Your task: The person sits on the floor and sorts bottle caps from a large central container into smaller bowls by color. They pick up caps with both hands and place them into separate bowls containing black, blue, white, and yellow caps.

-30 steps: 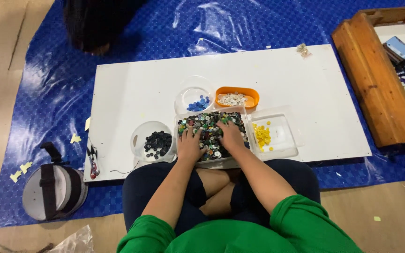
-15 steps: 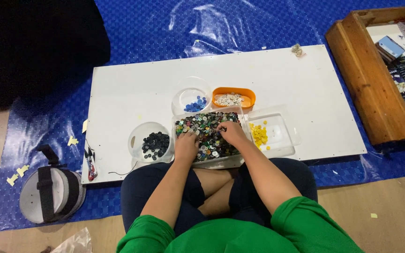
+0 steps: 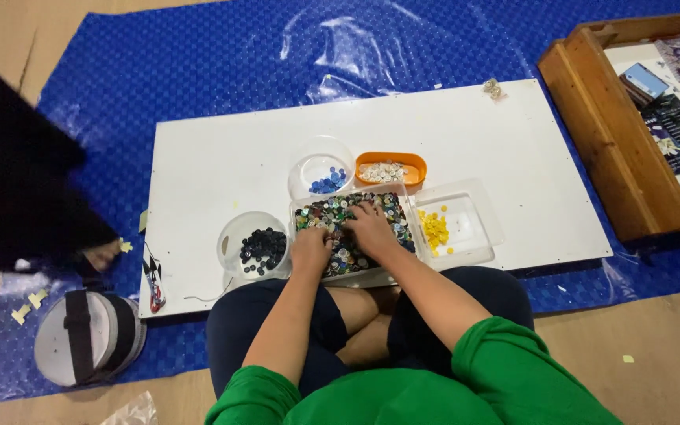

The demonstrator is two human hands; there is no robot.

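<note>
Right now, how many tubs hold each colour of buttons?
Mixed buttons: 1, the middle tray under both hands
Blue: 1, round bowl
White: 1, orange tub
Yellow: 1, clear tray
Dark navy: 1, round bowl
Total: 5

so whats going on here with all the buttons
A person in a green top sits cross-legged at a white board, both hands in a clear tray of mixed buttons. The left hand and right hand rest on the pile. Around the tray sit dark buttons, blue buttons, white buttons and yellow buttons, each colour in its own container.
</note>
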